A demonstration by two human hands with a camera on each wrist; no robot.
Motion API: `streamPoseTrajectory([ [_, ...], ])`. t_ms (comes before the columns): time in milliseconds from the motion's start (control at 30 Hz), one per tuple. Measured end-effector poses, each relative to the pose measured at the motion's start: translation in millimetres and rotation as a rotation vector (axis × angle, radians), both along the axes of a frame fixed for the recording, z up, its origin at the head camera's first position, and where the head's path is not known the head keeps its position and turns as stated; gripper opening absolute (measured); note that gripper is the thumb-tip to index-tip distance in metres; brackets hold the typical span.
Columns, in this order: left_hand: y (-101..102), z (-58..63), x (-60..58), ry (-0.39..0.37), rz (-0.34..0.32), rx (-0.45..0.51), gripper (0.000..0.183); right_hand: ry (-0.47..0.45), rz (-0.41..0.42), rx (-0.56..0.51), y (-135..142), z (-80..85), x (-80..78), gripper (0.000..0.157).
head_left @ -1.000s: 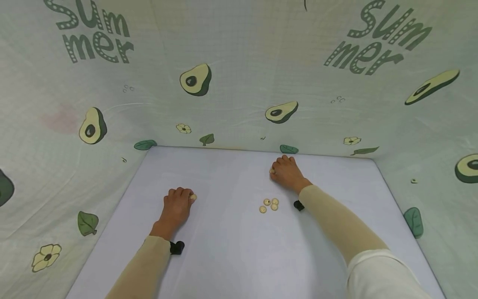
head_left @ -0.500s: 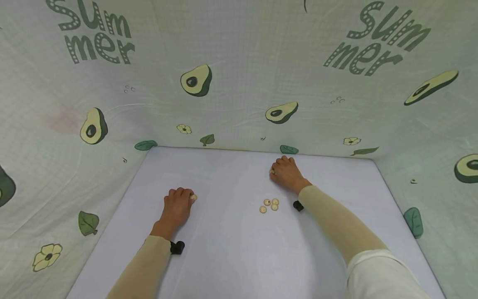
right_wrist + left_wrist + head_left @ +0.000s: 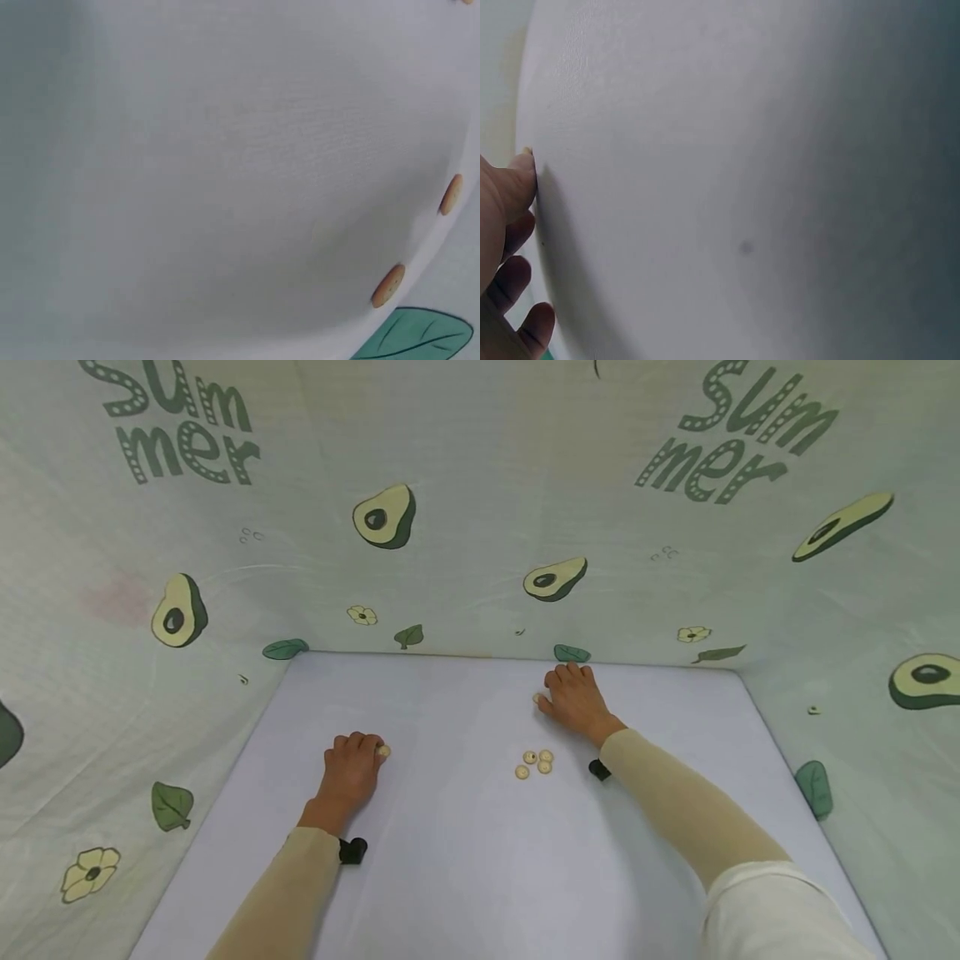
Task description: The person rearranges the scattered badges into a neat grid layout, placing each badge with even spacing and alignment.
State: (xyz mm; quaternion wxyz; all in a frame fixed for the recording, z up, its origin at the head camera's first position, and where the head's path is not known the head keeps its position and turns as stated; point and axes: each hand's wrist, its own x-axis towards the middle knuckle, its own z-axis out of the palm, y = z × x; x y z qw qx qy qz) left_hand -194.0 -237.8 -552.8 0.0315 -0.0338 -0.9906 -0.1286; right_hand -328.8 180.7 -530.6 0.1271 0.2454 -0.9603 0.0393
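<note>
In the head view my left hand (image 3: 351,774) is at the left of the white table, pinching a small round beige disc (image 3: 384,751) between thumb and bent fingers. The left wrist view shows that thumb (image 3: 519,180) with a sliver of yellow at its tip. My right hand (image 3: 576,699) is near the far edge, thumb held away from the fingers, its tip at another disc (image 3: 537,698). Two tan discs with tiny dots, a nearer one (image 3: 388,286) and a farther one (image 3: 451,194), show on the table in the right wrist view; no right fingers appear there.
Several more beige discs (image 3: 534,764) lie loosely grouped right of the table's middle. The white table (image 3: 465,860) ends at a hanging cloth (image 3: 465,510) printed with avocados and leaves, which encloses the back and both sides. A black wrist camera (image 3: 352,851) sits at the left sleeve.
The right thumb has spread leftward from its fingers, which have risen slightly. My left hand keeps its pinch on the disc. The head view has shifted a little.
</note>
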Motion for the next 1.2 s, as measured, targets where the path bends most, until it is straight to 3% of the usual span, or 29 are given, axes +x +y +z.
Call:
streamPoseTrajectory([
  [367,-1,1.3,-2.1,-0.018,0.004,0.000,0.024,0.061,-0.018,-0.004,4,13.1,21.6,0.031],
  [567,-1,-1.1,-2.8,-0.012,-0.003,-0.016,0.025,0.059,-0.014,-0.022,10,12.5,43.7,0.029],
  [800,-1,2.2,-0.2,0.006,-0.022,-0.031,0.025,0.023,0.024,-0.026,15,9.3,72.0,0.025],
  [1200,-1,5.9,2.8,0.029,-0.056,-0.069,0.025,0.023,0.115,-0.040,17,1.3,99.6,0.020],
])
